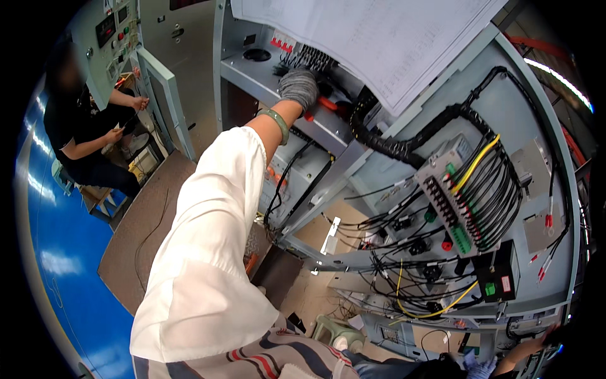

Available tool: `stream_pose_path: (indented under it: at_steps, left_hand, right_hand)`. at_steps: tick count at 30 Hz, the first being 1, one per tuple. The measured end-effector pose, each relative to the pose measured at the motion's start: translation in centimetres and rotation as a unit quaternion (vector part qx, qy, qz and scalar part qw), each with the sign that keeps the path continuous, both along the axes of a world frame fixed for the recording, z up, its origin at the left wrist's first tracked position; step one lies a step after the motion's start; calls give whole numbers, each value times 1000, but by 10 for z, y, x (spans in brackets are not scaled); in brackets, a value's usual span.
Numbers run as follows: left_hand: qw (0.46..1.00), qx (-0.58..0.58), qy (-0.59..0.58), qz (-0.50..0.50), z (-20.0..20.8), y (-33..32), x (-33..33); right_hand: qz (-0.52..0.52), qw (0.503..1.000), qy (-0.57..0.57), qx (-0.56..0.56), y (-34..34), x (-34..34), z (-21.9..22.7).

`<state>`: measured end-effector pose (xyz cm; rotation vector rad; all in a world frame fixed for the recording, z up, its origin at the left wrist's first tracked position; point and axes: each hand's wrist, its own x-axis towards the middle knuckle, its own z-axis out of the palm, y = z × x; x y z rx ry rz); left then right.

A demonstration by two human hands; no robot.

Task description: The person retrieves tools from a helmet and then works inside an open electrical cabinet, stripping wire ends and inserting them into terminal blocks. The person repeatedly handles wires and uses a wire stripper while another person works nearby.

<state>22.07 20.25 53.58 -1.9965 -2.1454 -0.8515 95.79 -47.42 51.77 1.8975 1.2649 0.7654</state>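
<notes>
My left hand (pixel 298 88), in a grey knitted glove, reaches into an open grey metal cabinet. A green bangle (pixel 278 124) circles its wrist below a white sleeve. The back of the glove faces me, and the fingers are hidden among dark wires, so their grip does not show. Just above it are thin black wires (pixel 314 58) and a row of red-and-white breakers (pixel 282 42). Right beside the glove lies a red-orange handle-like piece (pixel 327 103); whether I touch it is unclear. My right hand is out of view.
A large printed sheet (pixel 391 38) hangs over the cabinet top. The open door (pixel 536 126) carries a terminal unit (pixel 464 202), a thick black wire bundle (pixel 429 129) and loose wires. A person (pixel 82 126) sits at left; another person's arm (pixel 521 357) shows at lower right.
</notes>
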Motion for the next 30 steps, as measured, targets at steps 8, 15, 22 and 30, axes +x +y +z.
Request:
stream_pose_path:
  at_steps: [8, 15, 22, 30]
  left_hand:
    - [985, -108, 130, -30, 36, 15, 17]
    - [982, -69, 151, -86, 22, 29, 4]
    - [973, 60, 185, -127, 23, -7, -3]
    - [970, 187, 58, -142, 64, -111, -17]
  right_hand:
    - [24, 968, 248, 33, 84, -123, -93]
    - [-60, 779, 622, 59, 127, -290, -223]
    - [-125, 566, 811, 74, 150, -395, -270]
    - [125, 476, 869, 53, 276, -461, -139]
